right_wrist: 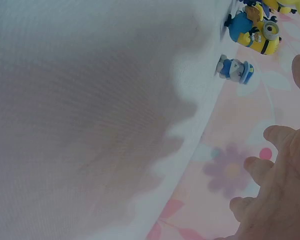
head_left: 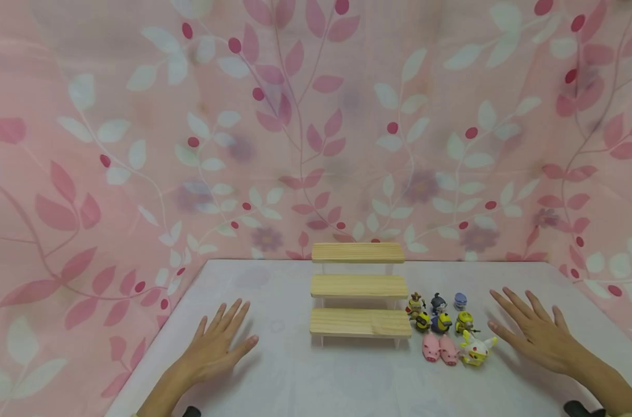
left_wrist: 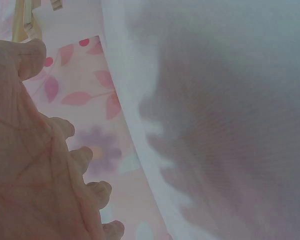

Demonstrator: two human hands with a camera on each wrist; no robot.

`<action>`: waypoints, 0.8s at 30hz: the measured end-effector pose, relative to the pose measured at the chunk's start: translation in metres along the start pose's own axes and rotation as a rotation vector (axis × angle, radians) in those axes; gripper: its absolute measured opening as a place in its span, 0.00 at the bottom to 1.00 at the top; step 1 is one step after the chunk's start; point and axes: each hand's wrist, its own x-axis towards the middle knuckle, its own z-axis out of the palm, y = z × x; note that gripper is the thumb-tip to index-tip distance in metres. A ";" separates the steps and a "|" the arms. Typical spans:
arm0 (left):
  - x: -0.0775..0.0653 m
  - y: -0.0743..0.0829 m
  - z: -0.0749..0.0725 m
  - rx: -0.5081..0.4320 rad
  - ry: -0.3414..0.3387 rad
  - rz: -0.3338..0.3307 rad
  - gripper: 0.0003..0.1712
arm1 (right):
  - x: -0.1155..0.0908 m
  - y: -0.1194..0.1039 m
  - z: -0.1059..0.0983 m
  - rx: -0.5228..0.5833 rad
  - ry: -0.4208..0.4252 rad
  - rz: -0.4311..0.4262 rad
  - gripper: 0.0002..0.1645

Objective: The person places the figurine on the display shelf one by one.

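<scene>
My left hand (head_left: 211, 347) hovers palm down over the left part of the table, fingers straight and spread, holding nothing. My right hand (head_left: 540, 336) is spread the same way at the right, just beside a group of small toy figures. Two pink pigs (head_left: 439, 348) and a white and yellow figure (head_left: 474, 349) form the front row. Behind them stand several yellow minion figures (head_left: 442, 322). At the back are a figure in a brown hat (head_left: 415, 304), a dark-haired figure (head_left: 438, 303) and a small blue-capped figure (head_left: 460, 301), also seen from the side in the right wrist view.
A three-step wooden display stand (head_left: 360, 322) with pale plank shelves and clear supports stands mid-table, left of the figures. The white cloth-covered table (head_left: 274, 376) ends at a pink leaf-patterned curtain (head_left: 347, 145) behind and at both sides.
</scene>
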 end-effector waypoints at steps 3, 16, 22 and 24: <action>0.001 -0.001 0.000 0.005 -0.004 -0.003 0.46 | -0.001 0.000 0.000 0.004 0.006 -0.002 0.46; 0.005 -0.002 0.003 0.014 0.007 0.017 0.47 | -0.004 0.001 0.002 0.005 -0.001 0.021 0.46; 0.007 -0.001 0.004 0.030 0.004 0.027 0.46 | -0.002 -0.001 -0.001 0.023 0.019 0.007 0.46; 0.008 -0.002 0.004 0.040 0.017 0.029 0.45 | -0.001 -0.002 -0.002 0.034 0.021 0.002 0.46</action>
